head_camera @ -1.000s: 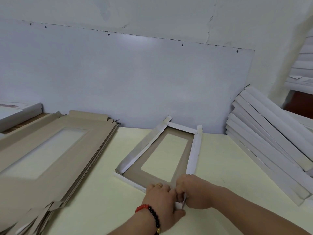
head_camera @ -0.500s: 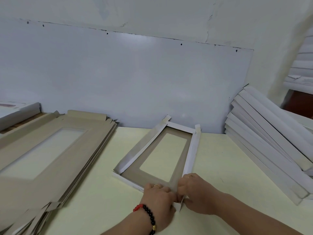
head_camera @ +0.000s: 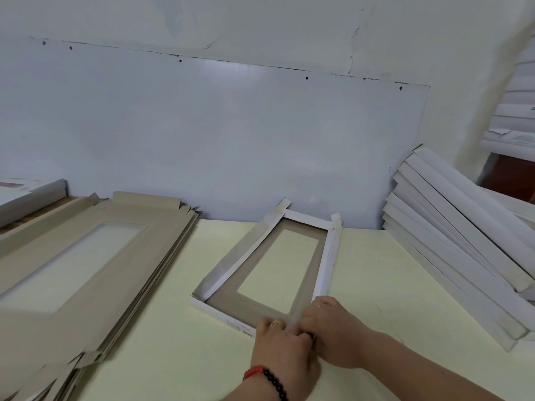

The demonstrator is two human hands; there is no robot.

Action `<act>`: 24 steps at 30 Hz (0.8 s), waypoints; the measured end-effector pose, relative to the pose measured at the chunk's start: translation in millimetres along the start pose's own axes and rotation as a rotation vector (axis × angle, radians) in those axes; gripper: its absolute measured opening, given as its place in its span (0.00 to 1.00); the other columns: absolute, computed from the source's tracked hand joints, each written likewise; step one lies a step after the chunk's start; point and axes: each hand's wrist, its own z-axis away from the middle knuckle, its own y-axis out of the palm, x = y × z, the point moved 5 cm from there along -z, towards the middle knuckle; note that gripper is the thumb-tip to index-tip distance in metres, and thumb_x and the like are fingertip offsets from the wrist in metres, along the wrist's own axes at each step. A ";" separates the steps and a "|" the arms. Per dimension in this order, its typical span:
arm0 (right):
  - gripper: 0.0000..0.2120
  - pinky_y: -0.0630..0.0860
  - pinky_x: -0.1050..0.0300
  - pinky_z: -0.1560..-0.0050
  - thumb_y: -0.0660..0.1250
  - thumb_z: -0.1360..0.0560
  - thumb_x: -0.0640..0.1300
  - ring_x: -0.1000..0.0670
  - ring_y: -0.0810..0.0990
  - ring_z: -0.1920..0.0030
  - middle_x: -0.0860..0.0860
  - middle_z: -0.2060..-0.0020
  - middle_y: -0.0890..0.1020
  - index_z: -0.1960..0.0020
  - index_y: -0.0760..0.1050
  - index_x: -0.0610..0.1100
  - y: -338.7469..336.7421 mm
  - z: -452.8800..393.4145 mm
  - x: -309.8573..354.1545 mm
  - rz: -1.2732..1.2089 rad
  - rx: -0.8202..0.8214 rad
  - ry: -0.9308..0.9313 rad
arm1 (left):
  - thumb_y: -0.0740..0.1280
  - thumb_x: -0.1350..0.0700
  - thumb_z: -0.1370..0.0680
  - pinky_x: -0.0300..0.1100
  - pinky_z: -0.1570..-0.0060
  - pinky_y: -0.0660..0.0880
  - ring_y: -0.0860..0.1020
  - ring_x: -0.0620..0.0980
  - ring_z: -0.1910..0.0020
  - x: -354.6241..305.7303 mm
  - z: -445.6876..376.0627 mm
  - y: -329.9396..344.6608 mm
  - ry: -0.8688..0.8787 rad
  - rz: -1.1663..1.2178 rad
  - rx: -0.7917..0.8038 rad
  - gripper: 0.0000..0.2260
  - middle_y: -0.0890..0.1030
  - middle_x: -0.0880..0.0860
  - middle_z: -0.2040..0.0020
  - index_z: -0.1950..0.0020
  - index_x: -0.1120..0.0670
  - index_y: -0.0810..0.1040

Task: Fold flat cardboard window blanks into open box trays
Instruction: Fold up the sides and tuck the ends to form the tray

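A cardboard window blank [head_camera: 254, 302] lies on the pale yellow table [head_camera: 173, 342], brown inside, white outside, with a rectangular cut-out. Its long side walls and far end wall are folded up. My left hand [head_camera: 282, 345], wearing a red and black bead bracelet, and my right hand [head_camera: 333, 331] meet at the blank's near right corner, fingers curled round the cardboard there. That corner is hidden under my hands.
A tall stack of flat brown window blanks [head_camera: 72, 270] fills the left. Folded white trays [head_camera: 463, 256] lean in a slanted pile at the right. A grey panel [head_camera: 217, 140] stands against the wall behind. Another white box [head_camera: 29, 195] sits far left.
Both hands stay at the near right corner. My right hand has shifted slightly up along the right wall, and the corner flap seen sticking out earlier is tucked out of sight.
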 end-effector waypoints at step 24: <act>0.14 0.67 0.52 0.40 0.56 0.19 0.47 0.45 0.72 0.40 0.47 0.40 0.74 0.35 0.69 0.47 10.4 -12.2 -25.9 -0.092 0.051 0.278 | 0.62 0.59 0.28 0.58 0.30 0.48 0.62 0.57 0.35 168.5 -31.9 -36.7 -0.243 -0.573 0.372 0.19 0.69 0.51 0.39 0.39 0.47 0.77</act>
